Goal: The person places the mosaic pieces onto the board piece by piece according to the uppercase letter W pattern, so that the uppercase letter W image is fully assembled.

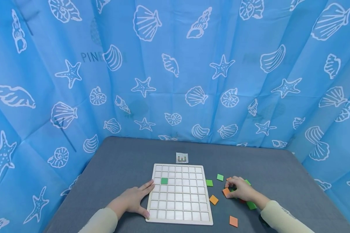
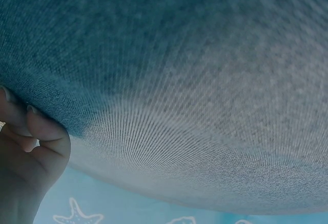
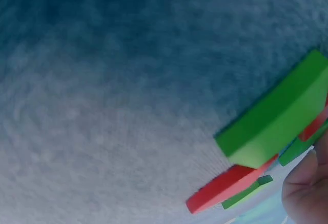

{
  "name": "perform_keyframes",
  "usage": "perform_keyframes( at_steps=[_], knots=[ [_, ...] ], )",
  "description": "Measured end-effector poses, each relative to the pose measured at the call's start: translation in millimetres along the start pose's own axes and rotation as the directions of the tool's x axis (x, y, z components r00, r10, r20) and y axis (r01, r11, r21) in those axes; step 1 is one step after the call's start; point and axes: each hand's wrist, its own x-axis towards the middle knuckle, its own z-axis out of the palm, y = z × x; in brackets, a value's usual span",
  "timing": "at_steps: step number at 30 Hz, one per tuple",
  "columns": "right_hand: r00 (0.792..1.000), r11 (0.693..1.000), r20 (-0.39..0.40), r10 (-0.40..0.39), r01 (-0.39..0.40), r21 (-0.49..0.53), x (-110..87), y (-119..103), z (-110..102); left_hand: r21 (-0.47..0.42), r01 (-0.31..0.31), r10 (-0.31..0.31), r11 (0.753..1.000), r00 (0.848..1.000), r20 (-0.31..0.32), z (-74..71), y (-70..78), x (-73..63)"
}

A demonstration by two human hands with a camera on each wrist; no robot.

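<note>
A white grid board (image 1: 179, 222) lies on the table with one green square tile (image 1: 164, 181) in a cell of its upper left part. My left hand (image 1: 133, 199) rests at the board's left side, fingers stretched along the edge and thumb by the lower left corner. Right of the board, my right hand (image 1: 241, 190) pinches an orange tile (image 1: 226, 192) between thumb and fingers. Partly hidden beneath that hand are green and red-orange tiles; the right wrist view shows a green tile (image 3: 271, 116) leaning over a red tile (image 3: 230, 185) beside the thumb.
A small printed card (image 1: 182, 158) lies behind the board. Loose tiles lie to its right: a light green tile (image 1: 220, 177), a green tile (image 1: 209, 183), an orange tile (image 1: 214, 199) and a salmon tile (image 1: 233, 221). A blue shell-patterned curtain (image 1: 175, 81) hangs behind the grey table (image 1: 128, 152).
</note>
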Motion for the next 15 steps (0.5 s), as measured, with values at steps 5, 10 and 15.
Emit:
perform_keyframes(
  at_steps=[5,10,15],
  knots=[
    [1.0,0.998,0.005,0.021,-0.022,0.064,0.6,-1.0,-0.7,0.003,0.012,-0.012,1.0,1.0,0.005,0.8,-0.6,0.4],
    [0.998,0.983,0.032,0.059,-0.063,0.17,-2.5,-7.0,-3.9,-0.005,0.011,-0.011,1.0,1.0,0.003,1.5,-0.4,0.5],
    [0.988,0.964,0.004,0.153,-0.15,0.219,-5.0,-18.0,-7.4,-0.015,0.015,-0.015,1.0,1.0,0.014,-0.6,0.1,-0.3]
  ],
)
